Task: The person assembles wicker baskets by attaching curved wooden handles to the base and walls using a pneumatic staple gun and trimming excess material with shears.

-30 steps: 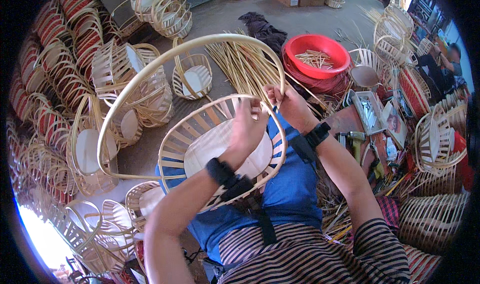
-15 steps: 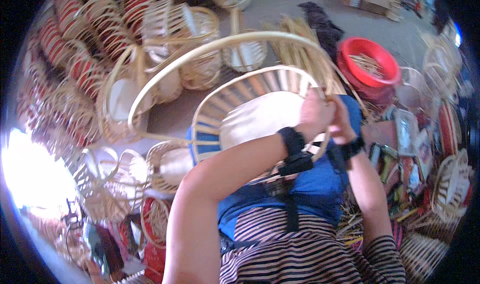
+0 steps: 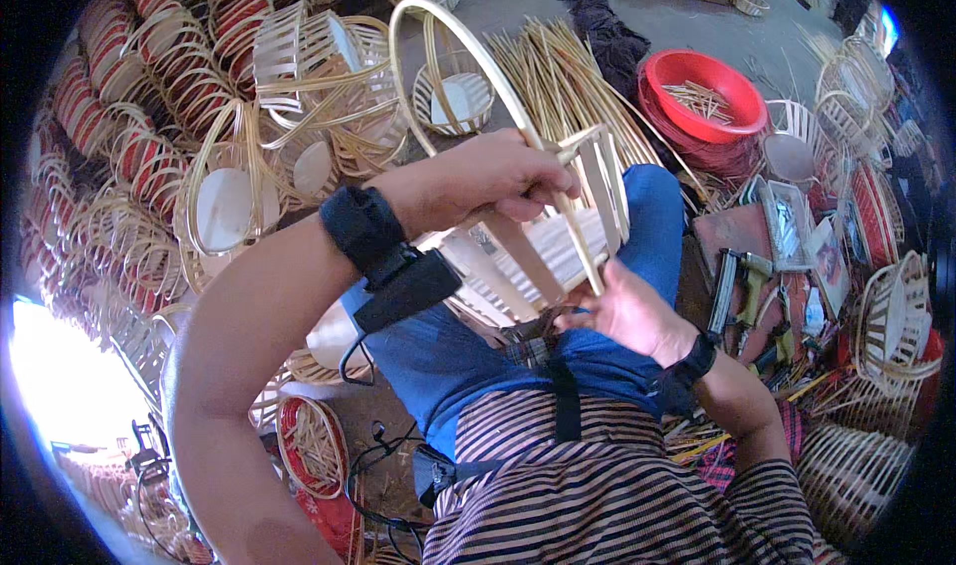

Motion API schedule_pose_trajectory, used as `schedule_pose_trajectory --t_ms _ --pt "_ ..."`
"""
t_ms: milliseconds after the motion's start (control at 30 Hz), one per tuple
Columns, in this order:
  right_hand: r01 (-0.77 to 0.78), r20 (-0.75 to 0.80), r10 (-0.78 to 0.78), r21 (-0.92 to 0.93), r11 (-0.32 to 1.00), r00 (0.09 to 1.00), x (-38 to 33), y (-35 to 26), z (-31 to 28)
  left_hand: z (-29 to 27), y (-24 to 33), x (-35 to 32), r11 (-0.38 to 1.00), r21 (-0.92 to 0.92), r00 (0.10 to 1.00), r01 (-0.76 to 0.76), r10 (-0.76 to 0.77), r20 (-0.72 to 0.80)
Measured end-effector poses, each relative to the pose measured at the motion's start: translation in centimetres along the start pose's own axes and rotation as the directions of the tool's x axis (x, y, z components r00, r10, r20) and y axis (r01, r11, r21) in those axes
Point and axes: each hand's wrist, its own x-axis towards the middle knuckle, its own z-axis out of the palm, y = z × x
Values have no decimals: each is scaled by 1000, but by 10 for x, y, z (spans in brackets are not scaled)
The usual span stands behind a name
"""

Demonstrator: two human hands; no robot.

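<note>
Far left: stacks of finished red-and-natural woven baskets (image 3: pixel 90 157) lie nested along the floor, presumably to save room. Next to them, unfinished basket frames (image 3: pixel 299 87) of pale bamboo strips sit in a loose pile, within arm's reach of the seated person. Left hand (image 3: pixel 478 179), wearing a black wrist strap (image 3: pixel 360 228), has its grip closed over the top of a half-built bamboo basket (image 3: pixel 558 236) where the tall hoop handle (image 3: pixel 448 57) meets the upright slats; this likely pins hoop and slats together and keeps the frame from turning. The basket rests tilted on the person's lap against the blue-clad thigh (image 3: pixel 647 217), the lap serving as support in place of a table. Right hand (image 3: pixel 622 311) sits just below the basket's lower edge, fingers curled against a thin strip there; grip appears closed on the strip, though the fingertips are partly hidden. A bundle of loose bamboo strips (image 3: pixel 558 67) lies on the floor behind the basket. Further right: a red plastic basin (image 3: pixel 712 92) holding short offcuts, then a nail gun (image 3: pixel 742 281) and small hand tools beside the right knee, close to the working hand. Far right: more woven baskets (image 3: pixel 886 326).
</note>
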Motion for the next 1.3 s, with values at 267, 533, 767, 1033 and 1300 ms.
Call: schedule_pose_trajectory --t_ms 267,533,767,1033,1300 --pt "-43 -84 30 -159 986 996 17 46 34 -33 -33 -1 993 66 962 99 -112 249" --pt "23 -287 -65 -147 989 956 43 68 31 -42 -60 7 901 434 994 4 42 -96" --pt "-46 -305 -17 -198 979 952 51 73 35 9 -81 -22 504 846 841 176 369 -395" --pt "-218 -321 -111 -822 527 940 -60 -41 -62 11 -72 -28 402 874 838 274 346 -422" --pt "-969 -761 -648 -179 168 28 -216 -56 -255 24 -76 -9 409 890 828 202 413 -378"
